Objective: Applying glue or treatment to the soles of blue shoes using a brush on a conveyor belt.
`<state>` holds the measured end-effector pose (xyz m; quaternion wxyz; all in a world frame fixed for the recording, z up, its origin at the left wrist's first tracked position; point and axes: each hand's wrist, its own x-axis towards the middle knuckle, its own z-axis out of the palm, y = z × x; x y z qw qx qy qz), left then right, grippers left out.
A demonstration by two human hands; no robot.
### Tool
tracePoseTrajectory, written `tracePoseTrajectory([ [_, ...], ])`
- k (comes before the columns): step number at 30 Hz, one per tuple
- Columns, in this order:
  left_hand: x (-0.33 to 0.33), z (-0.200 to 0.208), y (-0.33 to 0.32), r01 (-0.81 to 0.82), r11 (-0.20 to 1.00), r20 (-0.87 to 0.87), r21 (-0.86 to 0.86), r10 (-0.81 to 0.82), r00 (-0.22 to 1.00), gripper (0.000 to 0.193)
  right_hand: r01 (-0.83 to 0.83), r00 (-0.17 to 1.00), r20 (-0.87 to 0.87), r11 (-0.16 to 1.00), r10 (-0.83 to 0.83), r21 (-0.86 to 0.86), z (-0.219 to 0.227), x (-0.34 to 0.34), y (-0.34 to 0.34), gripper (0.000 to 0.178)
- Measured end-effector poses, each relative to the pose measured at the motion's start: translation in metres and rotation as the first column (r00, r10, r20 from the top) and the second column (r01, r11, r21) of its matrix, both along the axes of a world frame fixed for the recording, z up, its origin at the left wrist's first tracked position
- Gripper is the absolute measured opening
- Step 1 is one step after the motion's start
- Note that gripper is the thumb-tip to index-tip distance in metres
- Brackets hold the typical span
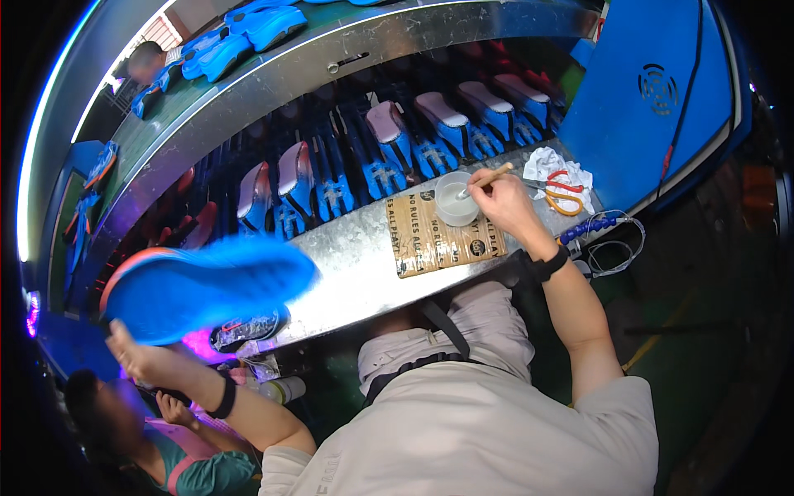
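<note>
My left hand (139, 357) is closed at the orange-edged end of a bright blue shoe sole (207, 289), raised at the left and smeared by motion. My right hand (506, 205) pinches a brush with a pale wooden handle (498, 172). The brush's lower end reaches into a clear plastic cup (454, 217) of cloudy whitish contents. Beneath the cup lies a flat package wrapped in brown printed tape (422, 258), on the metal bench (347, 273).
Scissors with red and orange handles (564, 198) lie by crumpled white paper (550, 163) beyond my right hand. Behind the bench, upturned shoes (385, 124) stand in a machine rack. Blue soles (263, 29) rest on an upper belt. Another person (194, 471) is at lower left.
</note>
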<state>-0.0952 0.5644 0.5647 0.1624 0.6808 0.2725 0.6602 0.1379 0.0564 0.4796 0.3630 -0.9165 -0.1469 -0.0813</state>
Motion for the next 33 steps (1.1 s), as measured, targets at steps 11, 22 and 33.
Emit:
tracePoseTrajectory([
  [11,-0.007,-0.132,-0.157,0.549,-0.757,0.887,-0.354,-0.458,-0.06,0.088,-0.042,0.999,0.039,0.988,0.036,0.152,-0.003,-0.004,0.002,0.021],
  [22,-0.017,-0.161,-0.174,0.382,-0.761,0.827,-0.524,-0.561,0.016,0.083,-0.251,0.967,0.111,0.936,0.23,0.246,-0.003,-0.044,0.047,0.014],
  [33,-0.011,-0.145,-0.181,0.367,-0.786,0.832,-0.498,-0.553,-0.056,0.081,-0.566,0.824,0.221,0.75,0.521,0.343,0.005,-0.072,0.099,0.016],
])
